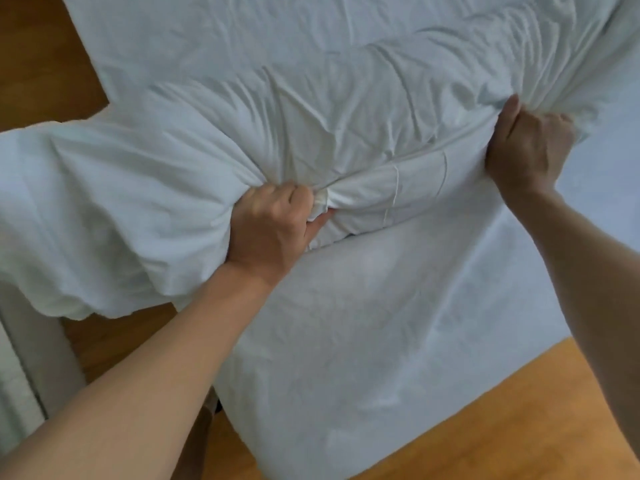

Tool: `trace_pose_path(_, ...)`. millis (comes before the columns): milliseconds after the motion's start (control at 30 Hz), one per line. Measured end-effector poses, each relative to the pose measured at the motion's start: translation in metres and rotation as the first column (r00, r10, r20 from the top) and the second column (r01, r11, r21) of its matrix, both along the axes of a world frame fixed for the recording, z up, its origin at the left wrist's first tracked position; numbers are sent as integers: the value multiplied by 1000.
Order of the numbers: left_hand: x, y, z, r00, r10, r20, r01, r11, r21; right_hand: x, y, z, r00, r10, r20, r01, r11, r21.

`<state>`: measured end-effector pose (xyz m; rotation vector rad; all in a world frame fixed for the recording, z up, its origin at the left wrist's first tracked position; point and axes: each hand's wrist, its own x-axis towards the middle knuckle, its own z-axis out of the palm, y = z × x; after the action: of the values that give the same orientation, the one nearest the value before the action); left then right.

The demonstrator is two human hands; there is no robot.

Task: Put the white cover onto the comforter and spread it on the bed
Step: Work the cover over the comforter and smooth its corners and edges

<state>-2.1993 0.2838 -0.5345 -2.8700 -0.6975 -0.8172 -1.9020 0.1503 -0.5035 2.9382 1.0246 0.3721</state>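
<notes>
Two bare forearms reach out from the camera over the near corner of the bed [381, 323], which serves as the reference for everything else. At that corner's left side, the left hand [273, 226] is clenched around a bunched fold of the white cover [329, 126], fingers curled tight into the cloth. Farther across the bed and to the right, the right hand [530, 147] grips another gathered handful of the same fabric, thumb pointing up. Between the two fists the cloth is drawn taut along a seamed edge, with a loose thread hanging from it.

Bulk under the fabric suggests the comforter already sits inside the cover, though no bare comforter surface shows, so this cannot be confirmed. The bundle lies crumpled across the middle of the bed, and its left end spills off the bed's left edge, hanging above the floor [519, 410].

By my reading, the step in hand is spreading: both hands hold one edge, ready to pull or shake. Next would be a lift and a draw toward the near end of the bed, bringing the overhanging left part back onto the mattress and flattening the wrinkles.

Beneath lies a smooth pale sheet. Wooden flooring surrounds the bed, and a pale panel stands at its left.
</notes>
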Motion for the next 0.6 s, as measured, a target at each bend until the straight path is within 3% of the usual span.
trace_pose_path(300, -54, -73, -8, 994, -100, -34, 98, 994, -57, -52, -86, -26, 1000, 2, 15, -5, 976, 216)
trace_pose_path(467, -54, -102, -18, 996, -13, -92, 7, 998, -64, -62, -105, -33, 995, -42, -85, 60, 973, 223)
trace_pose_path(600, -48, -125, -20, 982, 92, -167, -117, 982, -146, -52, -110, -14, 998, 50, -49, -41, 984, 174)
